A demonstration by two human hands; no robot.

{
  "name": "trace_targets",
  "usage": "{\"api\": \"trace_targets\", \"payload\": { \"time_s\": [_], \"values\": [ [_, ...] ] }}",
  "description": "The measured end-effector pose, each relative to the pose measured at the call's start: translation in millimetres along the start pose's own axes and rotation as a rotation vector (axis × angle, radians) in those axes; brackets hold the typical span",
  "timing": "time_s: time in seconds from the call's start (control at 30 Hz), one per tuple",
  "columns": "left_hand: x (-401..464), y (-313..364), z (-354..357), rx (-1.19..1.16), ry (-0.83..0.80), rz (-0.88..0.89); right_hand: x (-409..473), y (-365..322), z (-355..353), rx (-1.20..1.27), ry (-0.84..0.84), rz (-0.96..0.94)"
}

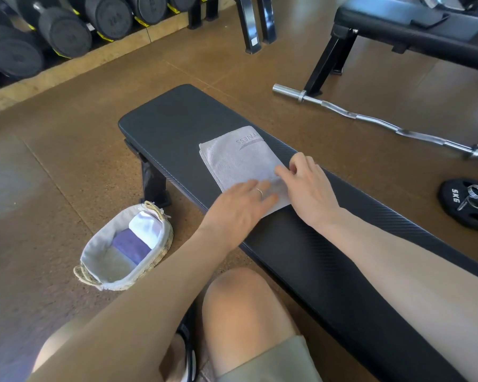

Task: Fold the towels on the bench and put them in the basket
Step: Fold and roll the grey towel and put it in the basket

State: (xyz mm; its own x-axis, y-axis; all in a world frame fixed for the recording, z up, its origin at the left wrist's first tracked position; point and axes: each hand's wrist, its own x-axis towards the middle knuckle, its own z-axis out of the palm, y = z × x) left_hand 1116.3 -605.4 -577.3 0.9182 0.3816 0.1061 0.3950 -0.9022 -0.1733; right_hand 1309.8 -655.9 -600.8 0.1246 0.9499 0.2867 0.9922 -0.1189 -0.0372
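Our left hand (242,205) presses flat and our right hand (308,179) pinches the folded grey microfibre towel (239,161). A careless lift could unfold it before the woven lined basket (94,255).

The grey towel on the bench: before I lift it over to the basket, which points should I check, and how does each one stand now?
1. Grey microfibre towel with printed lettering folded to a compact rectangle: ok.
2. Towel lies fully on the black padded bench, nothing hanging over: ok.
3. Left hand flat on the near edge: ok, but it presses, not yet a grip.
4. Right hand: its fingers curl at the near right corner; whether they hold all layers: cannot tell.
5. Woven basket with light cloth lining on the floor left of the bench, within reach: ok.
6. Room in the basket beside the purple towel and white towel: ok.
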Motion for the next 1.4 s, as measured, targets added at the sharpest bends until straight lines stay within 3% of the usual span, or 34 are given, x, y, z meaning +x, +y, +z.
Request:
{"api": "trace_targets", "payload": {
  "time_s": [0.07,0.17,0.37,0.53,0.9,1.07,1.23,1.4],
  "values": [
    [1,-2,4,-0.015,0.024,0.030,2,-1,-1,-0.068,0.046,-0.095],
    [-1,-8,3,-0.117,-0.073,-0.062,5,3,-1,-0.102,0.049,-0.212],
    [-6,-15,3,-0.102,-0.192,-0.056,3,19,-3,0.093,-0.038,-0.287],
    [-9,-4,2,-0.202,-0.127,-0.118,-3,31,-15,0.171,-0.155,-0.302],
    [-3,6,-6,0.013,-0.019,-0.092,20,33,-31,0.294,-0.395,-0.197],
    [-3,4,-9,-0.011,-0.051,-0.194,34,34,-34,0.342,-0.468,-0.174],
    [-7,-18,-15,-0.230,-0.104,-0.237,48,34,-43,0.426,-0.579,0.033],
    [-12,-50,-6,-0.777,-0.018,-0.481,52,33,-46,0.609,-0.580,0.213]
  ]
}}
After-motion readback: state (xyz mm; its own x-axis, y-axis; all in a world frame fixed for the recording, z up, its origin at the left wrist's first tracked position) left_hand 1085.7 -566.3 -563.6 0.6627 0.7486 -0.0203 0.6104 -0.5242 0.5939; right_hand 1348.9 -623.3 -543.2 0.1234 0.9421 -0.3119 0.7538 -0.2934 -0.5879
